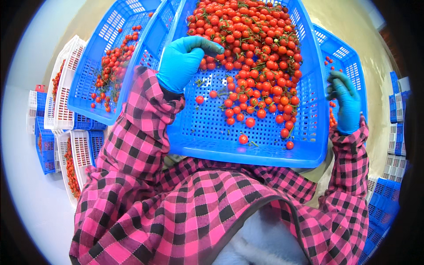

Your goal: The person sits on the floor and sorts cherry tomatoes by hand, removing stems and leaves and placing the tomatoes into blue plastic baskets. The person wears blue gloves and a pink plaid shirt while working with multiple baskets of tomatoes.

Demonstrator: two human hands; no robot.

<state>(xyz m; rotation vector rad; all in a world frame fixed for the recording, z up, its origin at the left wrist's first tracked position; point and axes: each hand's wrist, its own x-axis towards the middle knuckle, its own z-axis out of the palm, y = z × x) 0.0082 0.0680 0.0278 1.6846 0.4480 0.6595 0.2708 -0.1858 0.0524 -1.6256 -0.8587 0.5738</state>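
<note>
A large blue perforated plastic crate (288,159) stands before me, tilted in view, with a heap of red cherry tomatoes (245,36) at its far end. Loose ones trail down its right side, some with green stems. My left hand (184,63), in a blue glove with darkened fingertips, is over the crate's left side beside the heap. Its index finger is bent above the thumb; whether anything is pinched there is hidden. Outside the right rim, my right hand (346,102), gloved alike, hovers over a second blue crate (352,68) with its fingers curved and apart. Nothing shows in it.
To the left, another blue crate (89,76) holds cherry tomatoes and green stem bits. White crates (82,149) with tomatoes and blue crates (44,142) are stacked farther left. More blue and white crates (386,198) line the right side.
</note>
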